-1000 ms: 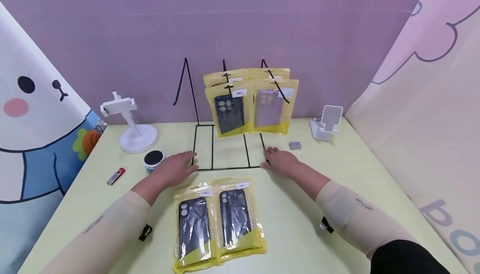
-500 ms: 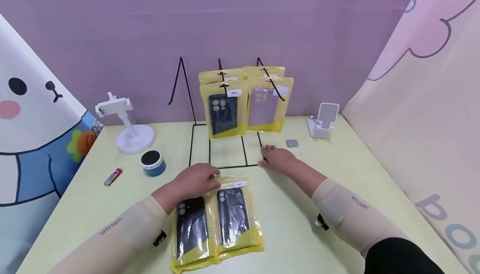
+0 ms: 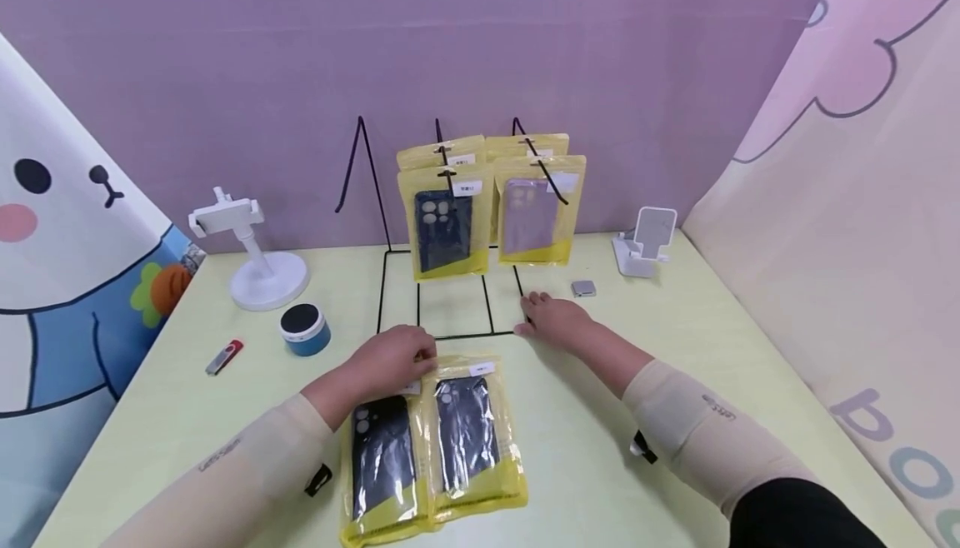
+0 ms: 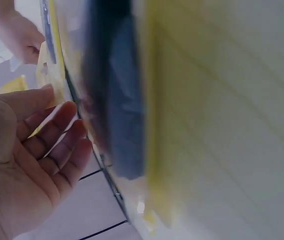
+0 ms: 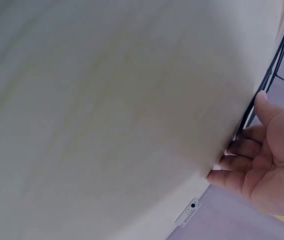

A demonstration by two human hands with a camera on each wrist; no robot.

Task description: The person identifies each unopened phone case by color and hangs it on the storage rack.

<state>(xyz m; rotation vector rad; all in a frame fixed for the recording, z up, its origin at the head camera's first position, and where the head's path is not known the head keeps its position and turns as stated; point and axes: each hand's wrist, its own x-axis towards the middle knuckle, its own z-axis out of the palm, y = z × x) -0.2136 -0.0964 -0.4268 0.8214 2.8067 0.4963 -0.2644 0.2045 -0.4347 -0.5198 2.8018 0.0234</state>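
Our left hand [image 3: 390, 361] rests on the top edge of the left yellow packet [image 3: 382, 456], one of two phone-case packets lying flat side by side on the pale green table [image 3: 637, 348] just in front of us; the left wrist view shows its fingers [image 4: 57, 142] relaxed and only lightly bent against the packet, gripping nothing that we can see. The right yellow packet [image 3: 468, 435] touches the left one along its long edge, and each holds a dark case. Our right hand [image 3: 558, 321] lies palm down on the table at the front right corner of the black wire rack [image 3: 450, 302], its fingers loosely bent beside the wire and closed round nothing, as the right wrist view shows. The rack's flat base sits just beyond the two packets, and from its upright hooks hang more yellow packets, a dark case [image 3: 444, 227] in the front left one and a lilac case [image 3: 534, 213] in the front right one. Right of that hand lies a small grey square item [image 3: 584, 288], and beyond it a white folding stand [image 3: 645, 241]. Out to the left stand a blue round speaker [image 3: 304, 329], a red USB stick [image 3: 224, 356] and a white phone holder [image 3: 255, 252] on a round base.
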